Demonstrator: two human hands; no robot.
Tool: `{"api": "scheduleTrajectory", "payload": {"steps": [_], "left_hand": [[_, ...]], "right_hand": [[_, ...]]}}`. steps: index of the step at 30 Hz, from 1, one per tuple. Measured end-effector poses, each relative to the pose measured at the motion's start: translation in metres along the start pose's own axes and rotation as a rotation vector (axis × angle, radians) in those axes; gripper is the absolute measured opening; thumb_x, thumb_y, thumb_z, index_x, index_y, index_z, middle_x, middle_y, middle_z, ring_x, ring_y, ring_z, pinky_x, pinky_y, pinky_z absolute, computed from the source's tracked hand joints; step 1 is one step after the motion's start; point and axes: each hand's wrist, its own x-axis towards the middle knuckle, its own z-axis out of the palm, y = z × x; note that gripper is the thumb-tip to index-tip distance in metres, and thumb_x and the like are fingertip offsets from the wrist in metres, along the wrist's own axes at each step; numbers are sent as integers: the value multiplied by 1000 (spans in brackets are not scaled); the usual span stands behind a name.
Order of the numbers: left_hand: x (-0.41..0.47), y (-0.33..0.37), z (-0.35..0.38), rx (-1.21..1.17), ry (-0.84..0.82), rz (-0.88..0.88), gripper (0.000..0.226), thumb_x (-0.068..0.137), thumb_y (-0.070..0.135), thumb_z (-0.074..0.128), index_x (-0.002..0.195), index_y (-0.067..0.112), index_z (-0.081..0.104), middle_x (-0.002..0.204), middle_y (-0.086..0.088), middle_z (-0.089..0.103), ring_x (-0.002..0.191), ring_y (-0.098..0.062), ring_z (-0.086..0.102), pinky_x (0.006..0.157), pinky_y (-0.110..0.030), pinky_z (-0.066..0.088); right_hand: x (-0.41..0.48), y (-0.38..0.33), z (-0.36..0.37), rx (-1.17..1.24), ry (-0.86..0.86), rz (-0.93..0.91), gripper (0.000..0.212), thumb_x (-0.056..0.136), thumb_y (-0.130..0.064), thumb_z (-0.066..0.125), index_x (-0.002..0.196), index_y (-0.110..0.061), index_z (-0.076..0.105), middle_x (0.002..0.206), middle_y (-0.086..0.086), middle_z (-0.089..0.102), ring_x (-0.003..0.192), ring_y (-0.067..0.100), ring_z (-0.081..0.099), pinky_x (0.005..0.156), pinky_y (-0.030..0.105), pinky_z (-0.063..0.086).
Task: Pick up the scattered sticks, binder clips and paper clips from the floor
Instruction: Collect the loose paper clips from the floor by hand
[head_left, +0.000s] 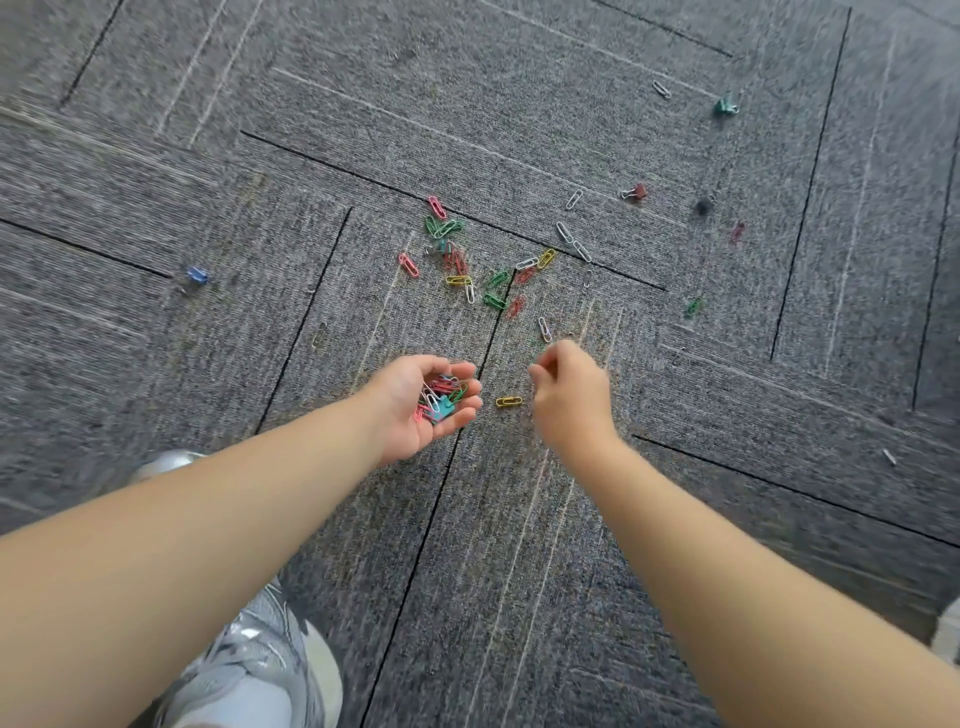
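Grey carpet (675, 519) tiles, and there's clips everywhere. The left hand (415, 402) is palm-up with the fingers curled into a cup, holding a small heap (440, 397) of paper clips, pink, white and green, plus one teal binder clip in the mix. The right hand (569, 395) is just to the right of it, back of the hand toward the camera, fingers bunched together near the thumb (it's blurry, so I can't tell if it's actually pinching anything).

Between the two hands, one yellow clip (508, 401) lies flat on the carpet. Farther out, a loose pile (483, 265) of coloured paper clips is spread over the middle of the floor. Binder clips sit well apart from it: a blue one (196, 275) far left, a red one (636, 192) to the right, a teal one (725, 106) far right, and a dark blurry one (703, 207) near the red.

A grey sneaker (260, 670) shows near left, under the left forearm.
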Motion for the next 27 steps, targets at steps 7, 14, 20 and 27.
{"api": "scheduleTrajectory", "payload": {"steps": [7, 14, 20, 27], "left_hand": [[-3, -11, 3, -61, -35, -50, 31, 98, 20, 43, 76, 10, 63, 62, -5, 66, 52, -14, 61, 45, -22, 51], [-6, -11, -13, -93, -45, -88, 28, 96, 20, 44, 77, 8, 62, 68, -9, 66, 54, -17, 63, 47, -24, 55], [-3, -5, -28, -44, -5, -50, 28, 97, 20, 43, 79, 8, 60, 69, -9, 64, 58, -17, 59, 46, -21, 52], [-2, -7, -32, -4, 12, -25, 29, 98, 20, 42, 82, 6, 61, 67, -9, 65, 60, -18, 59, 49, -22, 52]], "right_hand": [[-62, -23, 27, 1, -83, -420, 10, 88, -7, 58, 87, -3, 67, 89, 7, 63, 84, 22, 57, 69, 29, 43], [-51, -12, 28, 50, 282, -349, 11, 90, -20, 58, 91, -14, 67, 88, 0, 63, 74, 11, 56, 63, 24, 43], [21, 12, 10, -44, 122, 270, 45, 80, -33, 74, 109, -10, 48, 110, 5, 47, 90, 21, 53, 78, 37, 49], [18, 13, 10, -367, -28, -60, 4, 94, -9, 52, 95, -5, 53, 97, 7, 50, 84, 22, 49, 72, 32, 40]]}}
